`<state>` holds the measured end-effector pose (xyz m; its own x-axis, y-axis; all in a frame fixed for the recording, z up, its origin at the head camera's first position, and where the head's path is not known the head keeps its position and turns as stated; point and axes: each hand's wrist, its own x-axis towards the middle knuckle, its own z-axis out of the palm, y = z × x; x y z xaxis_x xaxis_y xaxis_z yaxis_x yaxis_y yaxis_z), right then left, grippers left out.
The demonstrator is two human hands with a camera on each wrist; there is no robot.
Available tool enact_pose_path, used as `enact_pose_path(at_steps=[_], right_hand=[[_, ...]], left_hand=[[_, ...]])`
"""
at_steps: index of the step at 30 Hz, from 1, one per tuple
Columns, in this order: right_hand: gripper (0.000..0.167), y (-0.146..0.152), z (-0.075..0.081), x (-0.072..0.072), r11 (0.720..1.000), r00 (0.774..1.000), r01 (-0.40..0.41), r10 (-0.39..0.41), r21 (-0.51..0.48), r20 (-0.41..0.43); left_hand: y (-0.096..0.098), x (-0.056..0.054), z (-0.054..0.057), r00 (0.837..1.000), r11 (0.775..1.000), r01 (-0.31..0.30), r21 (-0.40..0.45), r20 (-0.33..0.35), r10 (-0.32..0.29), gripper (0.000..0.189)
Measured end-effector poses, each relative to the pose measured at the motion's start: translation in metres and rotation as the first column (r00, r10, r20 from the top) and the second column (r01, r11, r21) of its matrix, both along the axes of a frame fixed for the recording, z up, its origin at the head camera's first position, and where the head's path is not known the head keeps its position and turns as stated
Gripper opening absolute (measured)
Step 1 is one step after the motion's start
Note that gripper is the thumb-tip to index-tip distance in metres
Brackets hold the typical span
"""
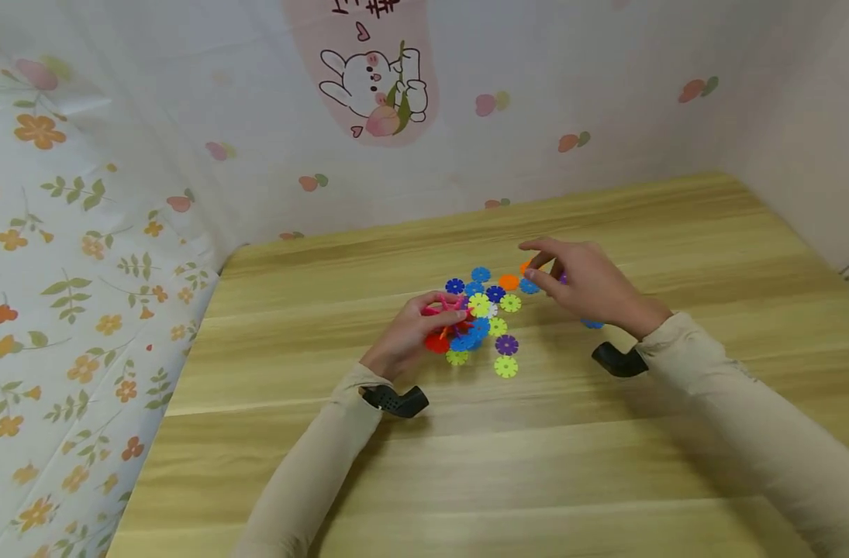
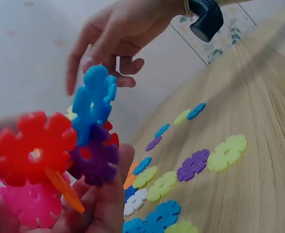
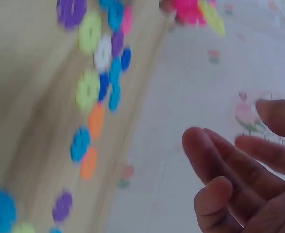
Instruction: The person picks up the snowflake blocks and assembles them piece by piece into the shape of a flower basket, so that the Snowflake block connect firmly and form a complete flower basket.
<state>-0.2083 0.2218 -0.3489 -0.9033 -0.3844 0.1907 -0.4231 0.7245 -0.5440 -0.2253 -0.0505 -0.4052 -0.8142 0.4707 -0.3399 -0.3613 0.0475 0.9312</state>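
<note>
My left hand [image 1: 412, 332] grips a cluster of interlocking snowflake discs [image 1: 446, 311] just over the table. Seen from the left wrist, the cluster joins a red disc [image 2: 16, 150], a purple disc [image 2: 101, 167], a blue disc [image 2: 86, 114], a pink disc [image 2: 28, 206] and an orange disc [image 2: 64, 190], slotted at angles. To its right my right hand [image 1: 586, 280] hovers above other discs, fingers loosely bent. Nothing shows between its fingertips [image 3: 196, 141] in the right wrist view. The left palm hides part of the cluster.
Loose discs lie scattered on the wooden table [image 1: 438, 465] beneath and between the hands, among them a yellow-green disc [image 1: 505, 366], a purple disc [image 1: 506, 345] and an orange disc [image 1: 509, 282]. A patterned cloth [image 1: 257, 116] covers the wall behind.
</note>
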Motion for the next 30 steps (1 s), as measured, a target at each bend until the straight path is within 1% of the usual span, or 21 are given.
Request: enact_pose_path(at_steps=[1, 3, 5, 7, 9, 11, 13, 15, 19, 22, 26, 28, 30], right_hand=[[0.035, 0.004, 0.002, 0.0, 0.999, 1.0, 0.009, -0.008, 0.039, -0.021], [0.029, 0.015, 0.002, 0.001, 0.991, 1.0, 0.009, -0.005, 0.137, -0.026], [0.026, 0.027, -0.001, 0.003, 0.972, 0.999, -0.032, 0.026, 0.232, 0.031], [0.026, 0.036, -0.007, 0.004, 0.946, 0.992, -0.09, 0.059, 0.312, 0.107], [0.027, 0.045, -0.016, 0.003, 0.924, 0.983, -0.134, 0.077, 0.358, 0.167], [0.027, 0.05, -0.023, 0.0, 0.914, 0.978, -0.15, 0.083, 0.377, 0.189], [0.025, 0.054, -0.03, -0.003, 0.905, 0.982, -0.143, 0.078, 0.4, 0.174], [0.025, 0.056, -0.034, -0.006, 0.904, 0.986, -0.128, 0.072, 0.409, 0.149], [0.023, 0.061, -0.043, -0.005, 0.91, 0.99, -0.109, 0.064, 0.4, 0.124], [0.023, 0.061, -0.045, -0.004, 0.916, 0.989, -0.116, 0.072, 0.383, 0.128], [0.027, 0.059, -0.046, -0.007, 0.92, 0.986, -0.124, 0.073, 0.373, 0.15], [0.026, 0.06, -0.045, -0.01, 0.918, 0.986, -0.116, 0.06, 0.378, 0.157], [0.023, 0.063, -0.04, -0.014, 0.918, 0.987, -0.105, 0.05, 0.381, 0.151]], left_hand=[[0.0, 0.0, 0.0, 1.0, 1.0, 0.012, 0.005, -0.009, -0.012, 0.029], [0.001, 0.0, -0.002, 0.999, 0.999, 0.045, 0.006, -0.03, -0.045, 0.032], [0.002, 0.001, -0.005, 0.996, 0.997, 0.074, -0.001, -0.039, -0.074, 0.035], [0.002, 0.003, -0.007, 0.996, 0.996, 0.084, -0.006, -0.028, -0.085, 0.037], [0.001, 0.003, -0.008, 0.996, 0.996, 0.085, -0.003, -0.021, -0.085, 0.039], [-0.001, 0.003, -0.008, 0.997, 0.997, 0.076, 0.009, -0.02, -0.076, 0.039], [-0.003, 0.002, -0.006, 0.997, 0.997, 0.069, 0.021, -0.019, -0.069, 0.04], [-0.005, 0.001, -0.004, 0.998, 0.998, 0.064, 0.021, -0.021, -0.064, 0.04], [-0.005, 0.002, -0.005, 0.999, 0.999, 0.039, 0.017, 0.02, -0.039, 0.04], [-0.006, 0.004, -0.006, 0.999, 1.0, 0.02, 0.023, 0.047, -0.021, 0.039], [-0.006, 0.006, -0.008, 0.999, 0.999, 0.02, 0.032, 0.05, -0.022, 0.038], [-0.005, 0.004, -0.007, 0.999, 0.999, 0.03, 0.025, 0.043, -0.031, 0.037], [-0.001, -0.003, -0.003, 0.999, 0.999, 0.039, 0.021, 0.023, -0.04, 0.038]])
